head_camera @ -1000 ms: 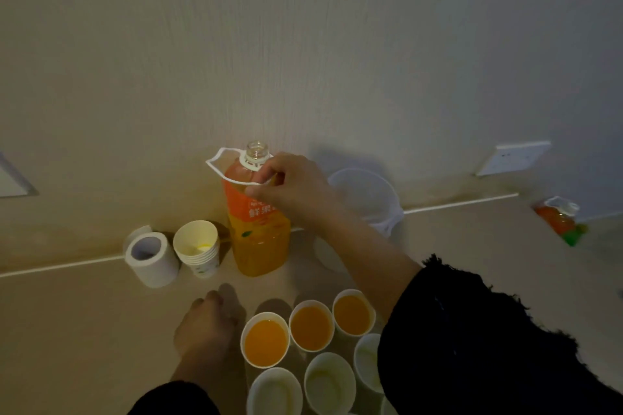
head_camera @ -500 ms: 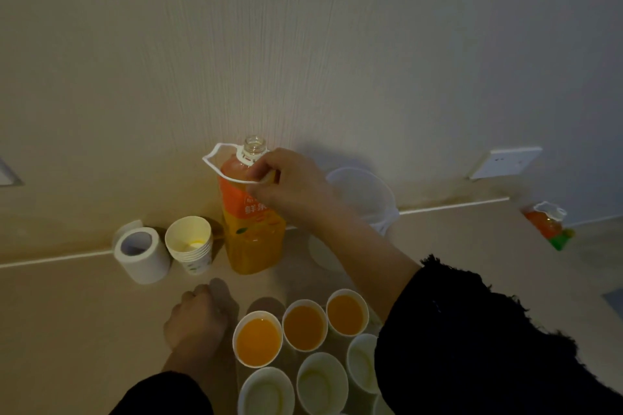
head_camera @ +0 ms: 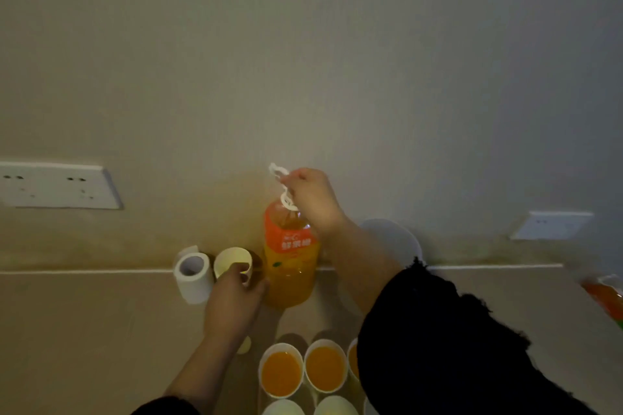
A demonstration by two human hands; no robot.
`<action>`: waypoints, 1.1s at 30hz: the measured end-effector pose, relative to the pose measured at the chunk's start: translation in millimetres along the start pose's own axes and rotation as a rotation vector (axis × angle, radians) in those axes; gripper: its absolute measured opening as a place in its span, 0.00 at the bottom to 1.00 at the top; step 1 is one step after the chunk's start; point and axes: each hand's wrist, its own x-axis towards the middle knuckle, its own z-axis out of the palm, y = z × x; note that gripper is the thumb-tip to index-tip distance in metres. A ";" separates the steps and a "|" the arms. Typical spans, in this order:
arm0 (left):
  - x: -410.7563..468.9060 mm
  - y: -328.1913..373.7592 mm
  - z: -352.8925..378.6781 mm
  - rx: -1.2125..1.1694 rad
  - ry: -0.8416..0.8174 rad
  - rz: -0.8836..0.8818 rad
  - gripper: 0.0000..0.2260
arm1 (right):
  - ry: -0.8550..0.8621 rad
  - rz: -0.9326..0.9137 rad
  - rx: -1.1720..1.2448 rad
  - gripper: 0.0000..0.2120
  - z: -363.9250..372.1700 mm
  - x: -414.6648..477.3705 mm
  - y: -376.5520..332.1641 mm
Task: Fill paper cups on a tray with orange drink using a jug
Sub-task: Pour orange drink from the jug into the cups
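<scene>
An orange-labelled bottle [head_camera: 290, 263] of orange drink, white paper cups [head_camera: 280, 371] filled orange, a white tape roll [head_camera: 193, 276] — all on a beige worktop [head_camera: 84, 330] — beside black sleeves [head_camera: 438, 340].

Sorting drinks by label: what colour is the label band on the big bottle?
The label is orange-red with pale lettering; it shows best in the head view.

Plain domestic-looking room: bare wall [head_camera: 303, 44] with socket plates [head_camera: 57, 185] above a beige countertop [head_camera: 84, 330].
</scene>
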 end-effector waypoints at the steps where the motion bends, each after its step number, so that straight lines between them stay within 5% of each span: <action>1: 2.1 4.3 -1.1 -0.049 -0.029 -0.014 0.26 | 0.014 0.080 0.226 0.09 -2.8 2.1 -3.7; 4: 4.0 15.9 -2.8 -0.127 -0.126 0.000 0.33 | 0.045 0.200 0.597 0.07 -13.2 3.6 -5.6; 13: 7.9 29.8 6.5 -0.278 -0.226 0.009 0.39 | 0.057 0.084 0.724 0.08 -24.6 -0.2 -31.0; 19: 3.5 56.1 -4.7 -0.440 -0.247 0.126 0.69 | 0.027 -0.032 0.674 0.11 -57.9 -19.9 -86.8; 25: 7.1 83.0 -14.1 -0.555 -0.210 0.248 0.56 | -0.065 -0.149 0.635 0.10 -85.6 -48.0 -128.8; 33: 6.7 105.8 -11.9 -0.519 -0.118 0.269 0.53 | 0.027 -0.124 0.492 0.09 -101.7 -48.4 -143.1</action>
